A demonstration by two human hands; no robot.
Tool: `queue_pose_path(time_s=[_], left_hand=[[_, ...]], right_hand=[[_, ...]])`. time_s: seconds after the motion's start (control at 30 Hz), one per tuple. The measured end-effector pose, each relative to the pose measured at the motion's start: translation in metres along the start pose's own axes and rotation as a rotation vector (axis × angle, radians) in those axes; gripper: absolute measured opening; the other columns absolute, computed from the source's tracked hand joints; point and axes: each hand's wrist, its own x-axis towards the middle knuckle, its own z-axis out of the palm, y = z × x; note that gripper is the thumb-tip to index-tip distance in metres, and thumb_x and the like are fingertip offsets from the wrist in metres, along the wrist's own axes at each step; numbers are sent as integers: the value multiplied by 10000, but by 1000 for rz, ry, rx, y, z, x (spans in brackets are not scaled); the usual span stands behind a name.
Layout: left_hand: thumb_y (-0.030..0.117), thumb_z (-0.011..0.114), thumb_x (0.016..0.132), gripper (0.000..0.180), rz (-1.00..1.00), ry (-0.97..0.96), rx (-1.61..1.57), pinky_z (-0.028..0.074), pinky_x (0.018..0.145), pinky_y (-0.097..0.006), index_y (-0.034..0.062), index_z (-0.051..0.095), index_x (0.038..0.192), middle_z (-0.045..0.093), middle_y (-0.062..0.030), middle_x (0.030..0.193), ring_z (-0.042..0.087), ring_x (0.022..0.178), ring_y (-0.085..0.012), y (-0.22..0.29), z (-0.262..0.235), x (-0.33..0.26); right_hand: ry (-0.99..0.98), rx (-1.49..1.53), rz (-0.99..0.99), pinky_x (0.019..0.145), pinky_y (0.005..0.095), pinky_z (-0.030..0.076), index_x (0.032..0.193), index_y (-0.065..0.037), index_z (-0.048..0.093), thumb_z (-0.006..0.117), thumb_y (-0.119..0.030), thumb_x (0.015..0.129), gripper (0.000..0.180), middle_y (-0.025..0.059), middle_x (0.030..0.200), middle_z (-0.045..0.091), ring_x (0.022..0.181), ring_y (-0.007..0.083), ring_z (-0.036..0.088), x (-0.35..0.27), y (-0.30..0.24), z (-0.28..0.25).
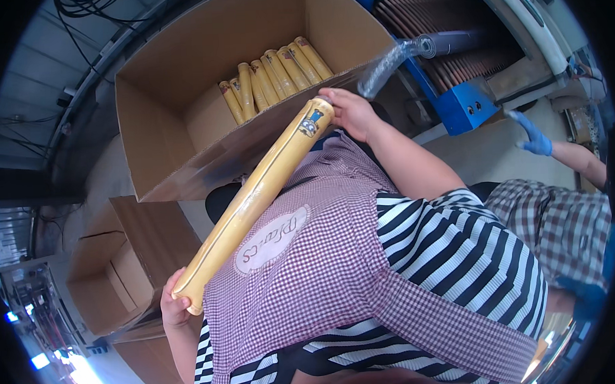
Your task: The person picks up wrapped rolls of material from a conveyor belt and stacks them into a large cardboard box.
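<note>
Beside the cardboard box (155, 123), apparently part-packed with yellow rolls (280, 74), the left hand (176, 304) and right hand (352, 114) grip a loose roll (250, 205) by its ends, not yet packed.

From the head of that worker (454, 244), the only view looks down (a wide fisheye, dark-rimmed), near the checked apron (331, 259) and yellow tube (256, 200), facing the big carton (156, 95) beyond.

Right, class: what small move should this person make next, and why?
Probably swing the yellow roll over the large cardboard box: the left hand and right hand hold its ends, and similar yellow rolls already sit in a row inside.
</note>
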Motion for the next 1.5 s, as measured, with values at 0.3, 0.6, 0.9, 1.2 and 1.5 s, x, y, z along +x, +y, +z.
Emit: queue_pose_path(time_s=[0.3,0.6,0.9,1.2,1.5], left_hand=[[100,824,742,758,-18,-83,-53,467,1064,-400,-36,504,1415,626,-187,1340,623,1219,-272,29,14,53],[58,765,790,735,22,-250,50,465,1056,-377,-13,467,1459,612,-174,1362,620,1219,-246,65,23,84],[169,829,776,816,74,-215,182,461,1022,-318,-24,446,1469,601,-119,1348,595,1206,-189,52,2,85],[279,781,854,923,230,-228,-118,392,1130,-387,-14,259,1556,482,-164,1486,465,1382,-260,21,56,130],[418,481,1064,697,126,-331,321,548,815,-281,62,196,1591,567,-135,1332,660,985,-174,59,91,180]], right_hand=[[177,36,-241,873,285,465,1051,-15,647,655,-321,992,312,40,963,644,922,116,572,31,-51,60],[70,-86,-119,913,348,505,1206,-21,619,697,-312,952,394,63,1070,665,957,161,643,18,-113,71],[10,20,-358,899,336,536,1228,-49,621,648,-274,991,328,46,1081,689,1010,172,668,24,-139,97],[-257,255,-244,986,488,533,1377,-78,354,591,-262,1013,472,166,1184,577,1114,337,640,-12,-32,251],[-59,89,393,739,466,608,1147,13,582,698,-189,927,321,152,946,658,790,298,686,40,-30,262]])
